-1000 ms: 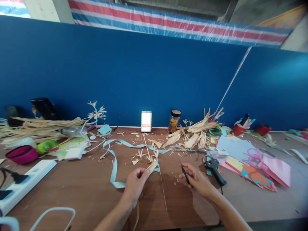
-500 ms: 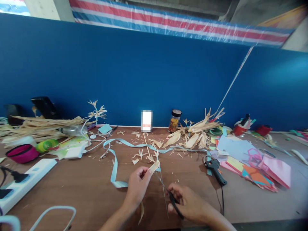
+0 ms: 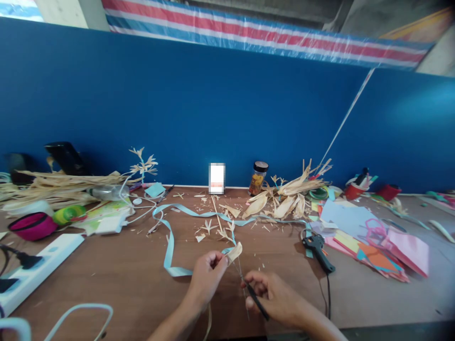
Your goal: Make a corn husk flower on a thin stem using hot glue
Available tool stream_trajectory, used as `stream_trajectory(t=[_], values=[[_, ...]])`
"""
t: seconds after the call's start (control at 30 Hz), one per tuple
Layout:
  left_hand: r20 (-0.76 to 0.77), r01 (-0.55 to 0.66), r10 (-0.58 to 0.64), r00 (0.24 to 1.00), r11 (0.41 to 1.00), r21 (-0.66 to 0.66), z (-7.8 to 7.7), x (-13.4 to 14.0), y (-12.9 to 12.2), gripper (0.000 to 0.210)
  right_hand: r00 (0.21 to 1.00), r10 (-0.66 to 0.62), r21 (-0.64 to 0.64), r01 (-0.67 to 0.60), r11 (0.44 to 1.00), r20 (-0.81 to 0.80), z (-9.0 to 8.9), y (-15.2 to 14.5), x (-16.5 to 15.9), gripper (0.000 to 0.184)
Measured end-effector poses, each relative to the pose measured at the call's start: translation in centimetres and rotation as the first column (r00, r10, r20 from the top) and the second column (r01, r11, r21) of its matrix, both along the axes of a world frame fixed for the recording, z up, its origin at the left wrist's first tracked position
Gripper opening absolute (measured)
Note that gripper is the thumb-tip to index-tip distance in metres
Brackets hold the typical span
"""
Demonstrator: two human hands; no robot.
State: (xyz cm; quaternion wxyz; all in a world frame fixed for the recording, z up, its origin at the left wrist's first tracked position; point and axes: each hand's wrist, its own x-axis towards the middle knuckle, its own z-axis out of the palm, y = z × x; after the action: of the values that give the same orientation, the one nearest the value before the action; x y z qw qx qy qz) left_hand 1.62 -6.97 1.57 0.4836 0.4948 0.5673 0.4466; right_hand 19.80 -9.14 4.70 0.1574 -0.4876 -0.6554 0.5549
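Observation:
My left hand point(image 3: 209, 271) is closed, pinching a pale strip of dried corn husk point(image 3: 235, 253) between thumb and fingers. The husk's rounded end points up and to the right. Just beyond it a husk flower point(image 3: 230, 233) with a light blue stem shows; whether the pinch also holds this stem I cannot tell. My right hand point(image 3: 272, 296) is closed around black-handled scissors point(image 3: 256, 300), whose thin blades point up toward the husk. Thin wire-like stems hang down by the blades, and their ends are hard to make out. A long light blue ribbon point(image 3: 169, 244) runs behind my left hand.
A glue gun point(image 3: 320, 253) lies right of my hands, near coloured paper point(image 3: 378, 260). Dried husks point(image 3: 289, 201) and a lidded jar point(image 3: 258, 179) stand at the back. A white power strip point(image 3: 44, 267) is at the left. A phone-like screen point(image 3: 216, 178) leans against the blue partition point(image 3: 213, 104).
My left hand has shifted slightly right and down with the husk strip. The scissors have turned in my right hand, which has moved slightly left, their handles looking closer together.

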Motion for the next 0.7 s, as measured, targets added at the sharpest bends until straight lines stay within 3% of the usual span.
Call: stream_trajectory(t=[0.3,0.47,0.7], values=[[0.033,-0.003,0.002,0.999,1.000,0.022,-0.2,0.2,0.0,0.026,0.994,-0.012,-0.104,0.000,0.995,-0.113,-0.2,0.0,0.4,0.027],[-0.046,-0.040,0.042,0.998,0.998,0.052,0.3,-0.1,-0.2,0.029,0.994,-0.096,0.021,0.097,0.995,-0.052,-0.5,0.5,1.0,0.025],[-0.091,-0.011,0.017,0.996,0.997,0.071,0.4,0.1,-0.1,0.028,0.996,-0.085,0.075,0.088,0.993,-0.038,-0.7,0.7,1.5,0.026]])
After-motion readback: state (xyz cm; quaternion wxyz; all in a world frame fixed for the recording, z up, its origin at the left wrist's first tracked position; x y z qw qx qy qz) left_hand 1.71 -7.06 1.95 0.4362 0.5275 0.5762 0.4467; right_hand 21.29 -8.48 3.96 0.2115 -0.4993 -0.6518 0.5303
